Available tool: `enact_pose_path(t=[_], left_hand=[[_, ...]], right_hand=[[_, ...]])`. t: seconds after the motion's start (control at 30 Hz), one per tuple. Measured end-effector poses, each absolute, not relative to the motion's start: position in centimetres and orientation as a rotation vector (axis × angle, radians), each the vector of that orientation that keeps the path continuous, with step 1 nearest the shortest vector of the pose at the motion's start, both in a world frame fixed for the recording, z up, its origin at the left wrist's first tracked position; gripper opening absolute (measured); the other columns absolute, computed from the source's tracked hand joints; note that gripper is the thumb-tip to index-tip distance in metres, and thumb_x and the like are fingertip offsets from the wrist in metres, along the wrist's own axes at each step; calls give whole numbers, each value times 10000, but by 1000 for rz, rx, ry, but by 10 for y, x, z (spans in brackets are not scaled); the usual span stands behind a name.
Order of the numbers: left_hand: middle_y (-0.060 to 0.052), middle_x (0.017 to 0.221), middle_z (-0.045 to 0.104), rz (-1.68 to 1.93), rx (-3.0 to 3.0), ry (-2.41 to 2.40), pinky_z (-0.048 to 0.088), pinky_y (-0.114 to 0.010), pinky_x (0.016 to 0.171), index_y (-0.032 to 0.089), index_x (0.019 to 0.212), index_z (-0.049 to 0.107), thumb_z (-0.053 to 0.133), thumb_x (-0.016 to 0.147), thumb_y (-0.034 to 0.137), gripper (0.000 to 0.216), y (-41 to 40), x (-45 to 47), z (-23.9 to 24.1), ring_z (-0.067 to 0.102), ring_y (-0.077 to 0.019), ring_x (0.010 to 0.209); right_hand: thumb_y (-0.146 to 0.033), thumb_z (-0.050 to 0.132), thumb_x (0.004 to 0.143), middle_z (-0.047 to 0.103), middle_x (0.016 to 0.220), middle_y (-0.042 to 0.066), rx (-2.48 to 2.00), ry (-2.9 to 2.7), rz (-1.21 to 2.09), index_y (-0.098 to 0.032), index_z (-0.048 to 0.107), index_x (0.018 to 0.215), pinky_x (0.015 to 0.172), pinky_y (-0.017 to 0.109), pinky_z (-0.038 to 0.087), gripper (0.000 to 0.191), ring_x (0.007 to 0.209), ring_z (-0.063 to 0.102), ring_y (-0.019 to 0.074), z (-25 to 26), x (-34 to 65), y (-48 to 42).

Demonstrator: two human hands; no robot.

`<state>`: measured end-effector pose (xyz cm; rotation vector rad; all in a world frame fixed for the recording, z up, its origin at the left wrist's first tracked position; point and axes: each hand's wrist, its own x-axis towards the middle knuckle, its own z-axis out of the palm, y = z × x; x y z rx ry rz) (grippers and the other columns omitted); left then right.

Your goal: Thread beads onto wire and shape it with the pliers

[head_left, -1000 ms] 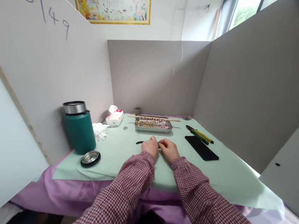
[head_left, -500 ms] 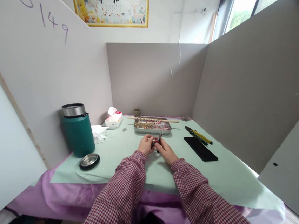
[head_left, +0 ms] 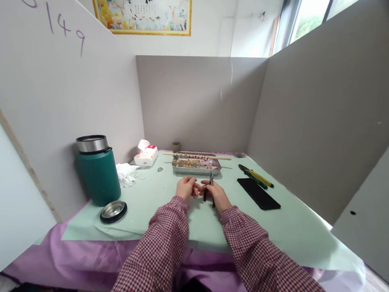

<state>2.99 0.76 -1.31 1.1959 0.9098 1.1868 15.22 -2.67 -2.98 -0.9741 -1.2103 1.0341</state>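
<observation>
My right hand [head_left: 219, 195] is closed around a pair of small pliers [head_left: 211, 179], dark-handled with the metal jaws pointing up and away from me. Close beside it, my left hand [head_left: 185, 188] has its fingers pinched together; whatever lies between them is too small to make out. Both hands are over the pale green table cover, just in front of a metal tray [head_left: 197, 170] with gold and red beads in it. Across the tray rests a thin wooden stick [head_left: 221, 158] with small pieces strung or wound along it.
At right lie yellow-and-green pliers [head_left: 261, 178] and a black flat pad [head_left: 259, 195]. A green flask [head_left: 99, 178] stands at left, its lid [head_left: 113, 211] in front. Behind are crumpled tissue [head_left: 125, 174], a tissue pack [head_left: 146, 155] and a tape roll [head_left: 176, 146]. Grey partitions enclose the table.
The hands have drawn slightly apart. The small pliers have turned more upright in my right hand, and their handles now show below it. The view has shifted a little.
</observation>
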Motion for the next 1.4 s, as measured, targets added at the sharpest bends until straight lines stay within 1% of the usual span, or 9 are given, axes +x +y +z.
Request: enact_pose_path(t=[0.1, 0.2, 0.27, 0.4, 0.5, 0.7, 0.9, 1.17, 1.4], left_hand=[[6, 533, 590, 1188, 1076, 904, 301, -182, 345, 141, 775, 438, 531, 733, 276, 169, 9, 23, -12, 418, -58, 311], [6, 523, 586, 1164, 1063, 845, 290, -179, 340, 141, 789, 446, 536, 725, 285, 181, 9, 22, -12, 414, -58, 308], [3, 515, 585, 1164, 1084, 791, 281, -181, 337, 142, 802, 452, 523, 729, 288, 178, 9, 23, -13, 416, -63, 304], [-2, 511, 587, 1184, 1161, 693, 280, -185, 338, 136, 846, 472, 512, 729, 307, 211, 9, 24, -14, 422, -70, 300], [-2, 511, 588, 1203, 1204, 674, 284, -184, 335, 139, 853, 473, 506, 725, 296, 206, 7, 25, -13, 424, -73, 300], [6, 483, 578, 1212, 1272, 733, 271, -176, 319, 142, 841, 471, 490, 731, 273, 172, 3, 27, -8, 418, -73, 286], [23, 453, 565, 1198, 1329, 770, 269, -167, 313, 146, 831, 466, 473, 738, 236, 130, 4, 28, -10, 410, -68, 269], [30, 449, 559, 1196, 1383, 791, 268, -163, 307, 147, 809, 451, 514, 741, 307, 185, 8, 29, -14, 409, -64, 265], [22, 526, 572, 1229, 1366, 781, 247, -166, 294, 137, 774, 467, 555, 712, 331, 222, 11, 28, -18, 399, -47, 273]], right_hand=[[-316, 501, 694, 597, 673, 17, -1065, -1106, 892, -160, 577, 891, 551, 250, 445, 263, 577, 543, 136, -32, 158, -23], [-313, 493, 702, 597, 669, 7, -1180, -1165, 704, -185, 594, 875, 569, 251, 435, 238, 594, 537, 139, -35, 160, -23], [-319, 467, 733, 613, 706, 10, -1231, -1300, 583, -202, 599, 901, 606, 263, 431, 244, 630, 548, 150, -36, 159, -25], [-298, 420, 783, 627, 876, 30, -1232, -1600, 319, -221, 604, 938, 729, 283, 398, 252, 793, 555, 175, -34, 151, -30], [-289, 392, 806, 621, 901, 40, -1283, -1685, 197, -220, 602, 924, 736, 272, 375, 250, 835, 542, 181, -33, 149, -31], [-310, 351, 833, 620, 828, 37, -1415, -1694, 102, -209, 593, 879, 648, 244, 347, 267, 755, 537, 167, -37, 152, -28], [-380, 305, 844, 580, 634, 6, -1491, -1672, 147, -203, 600, 821, 544, 227, 305, 344, 588, 500, 146, -36, 153, -29], [-361, 312, 837, 552, 583, -3, -1518, -1696, 119, -194, 598, 763, 518, 211, 276, 340, 556, 485, 128, -34, 151, -30], [-344, 337, 824, 535, 556, -8, -1498, -1717, 106, -195, 600, 755, 516, 211, 273, 310, 540, 474, 126, -36, 152, -29]])
